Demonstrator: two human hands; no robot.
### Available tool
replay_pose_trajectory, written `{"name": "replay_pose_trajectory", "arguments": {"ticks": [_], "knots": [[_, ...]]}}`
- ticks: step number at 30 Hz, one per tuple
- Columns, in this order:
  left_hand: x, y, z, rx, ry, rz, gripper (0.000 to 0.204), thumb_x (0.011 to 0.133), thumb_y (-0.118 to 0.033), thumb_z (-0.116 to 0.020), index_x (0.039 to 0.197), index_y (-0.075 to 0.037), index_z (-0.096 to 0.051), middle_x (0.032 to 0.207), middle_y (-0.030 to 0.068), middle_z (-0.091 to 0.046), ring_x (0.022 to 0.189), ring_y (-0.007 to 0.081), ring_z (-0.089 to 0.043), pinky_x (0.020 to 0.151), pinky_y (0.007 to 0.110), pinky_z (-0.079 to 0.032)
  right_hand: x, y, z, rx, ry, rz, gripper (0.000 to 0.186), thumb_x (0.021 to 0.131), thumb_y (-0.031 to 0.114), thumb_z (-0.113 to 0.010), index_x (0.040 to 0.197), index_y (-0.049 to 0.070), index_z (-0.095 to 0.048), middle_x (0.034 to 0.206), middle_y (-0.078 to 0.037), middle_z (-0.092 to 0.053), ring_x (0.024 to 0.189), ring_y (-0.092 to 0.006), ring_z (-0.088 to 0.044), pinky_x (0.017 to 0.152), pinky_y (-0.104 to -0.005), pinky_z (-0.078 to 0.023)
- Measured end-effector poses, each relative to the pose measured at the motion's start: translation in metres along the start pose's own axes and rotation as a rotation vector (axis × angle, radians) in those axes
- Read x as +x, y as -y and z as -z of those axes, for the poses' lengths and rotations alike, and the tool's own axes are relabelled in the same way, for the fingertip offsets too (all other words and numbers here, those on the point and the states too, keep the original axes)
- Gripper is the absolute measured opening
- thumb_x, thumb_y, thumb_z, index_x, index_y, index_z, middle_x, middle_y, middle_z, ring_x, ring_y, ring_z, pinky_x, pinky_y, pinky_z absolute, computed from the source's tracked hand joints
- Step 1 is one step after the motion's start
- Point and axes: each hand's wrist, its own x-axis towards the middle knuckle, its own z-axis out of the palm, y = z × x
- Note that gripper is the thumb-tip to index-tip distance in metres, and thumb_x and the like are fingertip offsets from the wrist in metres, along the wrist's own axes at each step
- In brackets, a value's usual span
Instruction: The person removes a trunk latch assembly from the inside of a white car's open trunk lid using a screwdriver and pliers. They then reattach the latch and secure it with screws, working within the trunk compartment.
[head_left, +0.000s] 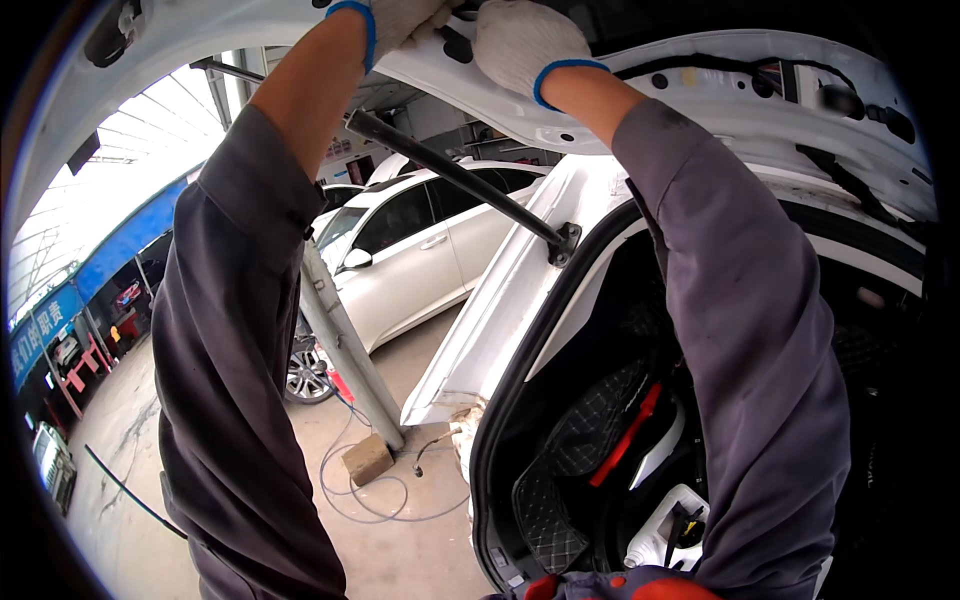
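Both my arms reach up to the raised white trunk lid [505,112] of a car. My left hand [398,22], in a pale knit glove with a blue cuff, is at the lid's inner side and partly cut off by the top edge; its fingers look curled. Close beside it on the right, my right hand [530,45] wears a matching glove and is closed like a fist against the lid. Whatever the fingers hold is hidden. A dark oval hole [456,45] in the panel lies between the hands.
A black gas strut [455,180] slants beneath the lid. Below my right arm, the open trunk [535,505] holds a white jug [655,530] and a red item [628,435]. A white car [430,240], a grey post [350,340], a block [368,460] and a hose [385,518] are beyond.
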Motion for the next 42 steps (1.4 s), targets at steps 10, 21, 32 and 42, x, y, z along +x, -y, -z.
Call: {"name": "replay_pose_trajectory", "arguments": {"ticks": [10, 21, 32, 42], "knots": [[0.002, 0.004, -0.025, -0.098, -0.153, 0.057, 0.023, 0.089, -0.009, -0.057, 0.071, 0.002, -0.067, 0.054, 0.0073, -0.058, 0.046, 0.0203, -0.060, 0.045, 0.035, -0.047, -0.007, -0.007, -0.009, -0.103, -0.032, -0.008, 0.022, 0.090, 0.019, -0.050, 0.092, 0.000, -0.062, 0.083, -0.020, -0.071, 0.081, -0.0338, -0.072, 0.071, -0.0445, -0.057], [-0.010, 0.003, -0.017, -0.062, -0.143, 0.014, 0.026, 0.086, -0.017, -0.060, 0.069, 0.003, -0.065, 0.055, 0.0097, -0.058, 0.044, 0.0207, -0.057, 0.043, 0.034, -0.043, 0.003, -0.002, -0.010, -0.055, 0.109, -0.162, 0.029, 0.091, 0.020, -0.055, 0.105, 0.002, -0.072, 0.097, -0.020, -0.073, 0.087, -0.0330, -0.073, 0.074, -0.0443, -0.059], [-0.001, 0.003, -0.015, -0.194, -0.179, 0.094, 0.025, 0.085, -0.018, -0.063, 0.072, 0.003, -0.064, 0.056, 0.0118, -0.058, 0.044, 0.0228, -0.056, 0.043, 0.035, -0.044, -0.023, -0.018, -0.005, 0.205, 0.129, -0.270, 0.035, 0.092, 0.027, -0.050, 0.111, 0.003, -0.066, 0.102, -0.022, -0.071, 0.097, -0.0359, -0.070, 0.086, -0.0459, -0.056], [-0.024, 0.011, -0.017, -0.073, -0.058, -0.019, 0.029, 0.090, -0.026, -0.061, 0.079, 0.001, -0.062, 0.054, 0.0033, -0.052, 0.042, 0.0121, -0.048, 0.039, 0.029, -0.036, -0.025, -0.019, 0.010, 0.167, 0.227, -0.236, 0.036, 0.093, 0.027, -0.049, 0.115, 0.003, -0.065, 0.109, -0.021, -0.070, 0.103, -0.0368, -0.068, 0.092, -0.0465, -0.054]]}}
